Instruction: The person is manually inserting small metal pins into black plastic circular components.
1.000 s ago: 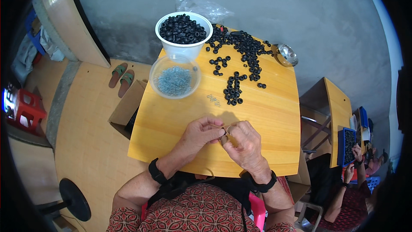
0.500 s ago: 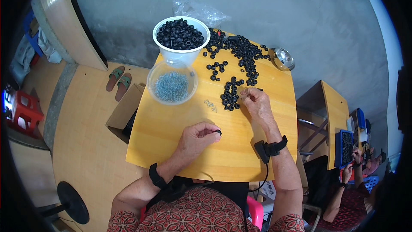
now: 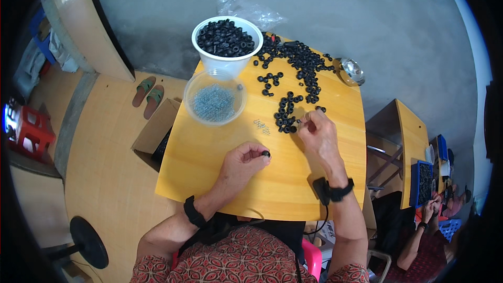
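Left hand point(image 3: 245, 160) pinches a black ring point(image 3: 266, 154) — right hand point(image 3: 318, 133) picks at rings point(image 3: 287, 115) on the yellow table point(image 3: 220, 173).

— Open stretch of the yellow wooden tabletop point(image 3: 209, 173) along the near and left edges, wide enough for a hand to pass.

— And further back?

— Crowded. Blocked on the left by a clear plastic bowl of small grey metal pieces point(image 3: 215, 104), with a white plastic tub of black rubber rings point(image 3: 227, 42) just behind. Scattered loose black rubber rings point(image 3: 298, 73) across the far right, a shiny round metal dish point(image 3: 352, 71) at the corner.
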Tool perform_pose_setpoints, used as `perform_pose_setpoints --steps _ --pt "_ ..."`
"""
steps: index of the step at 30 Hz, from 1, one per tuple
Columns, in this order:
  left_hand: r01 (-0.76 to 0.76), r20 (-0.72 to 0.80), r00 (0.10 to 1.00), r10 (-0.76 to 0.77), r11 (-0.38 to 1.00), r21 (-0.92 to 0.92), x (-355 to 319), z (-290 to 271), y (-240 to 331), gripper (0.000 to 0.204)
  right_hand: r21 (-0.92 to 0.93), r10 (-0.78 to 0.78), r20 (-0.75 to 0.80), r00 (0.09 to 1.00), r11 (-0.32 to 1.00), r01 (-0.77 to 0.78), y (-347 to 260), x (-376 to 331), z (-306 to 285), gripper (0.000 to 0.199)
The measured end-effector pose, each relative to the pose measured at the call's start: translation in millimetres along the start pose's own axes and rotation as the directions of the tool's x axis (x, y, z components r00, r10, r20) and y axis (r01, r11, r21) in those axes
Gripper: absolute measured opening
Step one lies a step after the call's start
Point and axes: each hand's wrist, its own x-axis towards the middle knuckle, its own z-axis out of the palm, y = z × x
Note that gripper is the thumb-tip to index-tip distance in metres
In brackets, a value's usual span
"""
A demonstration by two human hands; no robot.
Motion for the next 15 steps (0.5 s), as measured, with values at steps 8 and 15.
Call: perform_pose_setpoints --steps 8,15 --pt "0.035 -0.053 0.997 -0.047 0.977 -0.212 0.4 6.0 11.1 0.021 0.134 -0.259 0.057 0.964 0.959 0.25 -63.9 -50.1 -11.5 0.017" --pt "0.068 -0.041 0.996 -0.08 0.969 -0.239 -4.6 7.3 11.1 0.021 -0.099 -0.527 0.06 0.848 0.842 0.531 -71.1 -59.2 -5.1 0.022"
